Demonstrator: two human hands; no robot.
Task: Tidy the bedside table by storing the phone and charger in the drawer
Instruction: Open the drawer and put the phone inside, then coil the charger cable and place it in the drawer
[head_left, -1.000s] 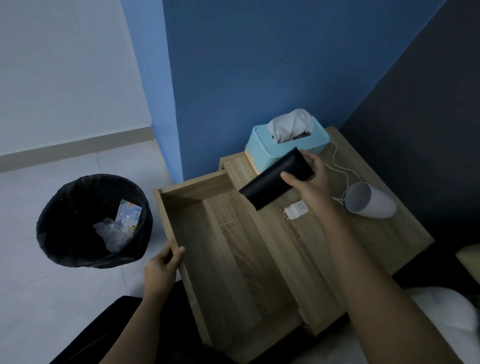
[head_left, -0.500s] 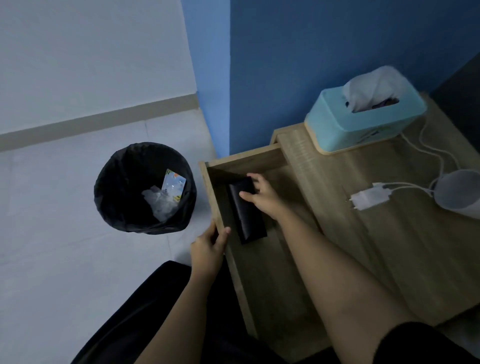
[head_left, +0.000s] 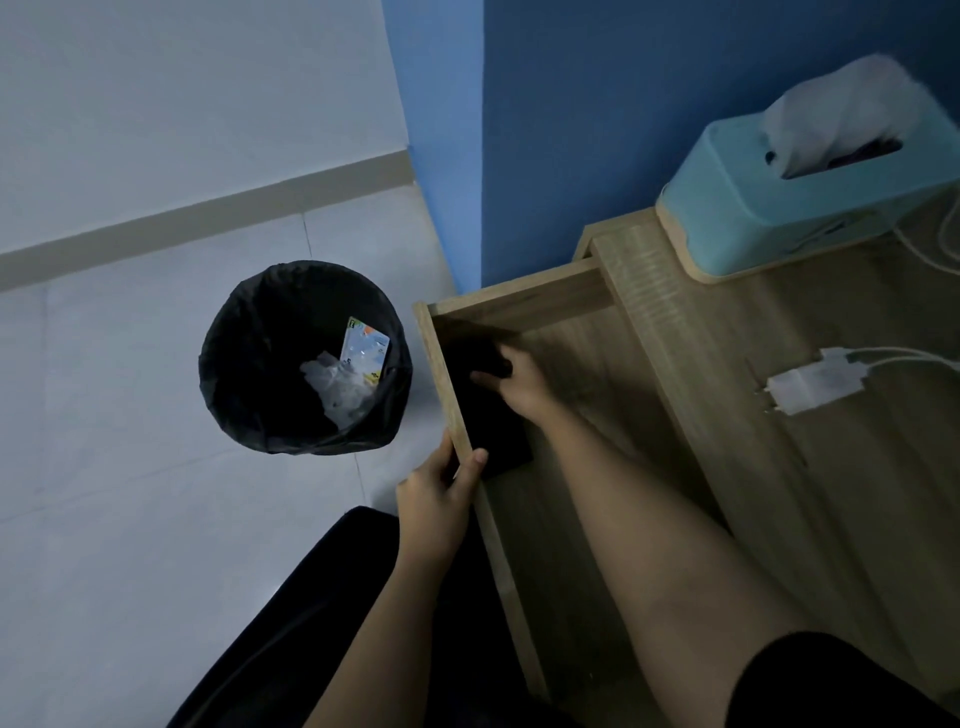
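I see right hand (head_left: 519, 387) resting on phone (head_left: 491, 431) in drawer (head_left: 524, 296), grasp unclear in blur | left hand (head_left: 439, 493) clamped on drawer's 9 o'clock wall | charger (head_left: 813, 384) on tabletop at 3 o'clock

Dim, bluish light; soft shadows; motion blur throughout; wide-angle bending at edges.

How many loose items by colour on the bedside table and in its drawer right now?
Black: 1, phone, in the drawer
White: 1, charger, on the tabletop
Light blue: 1, tissue box, on the tabletop
Total: 3
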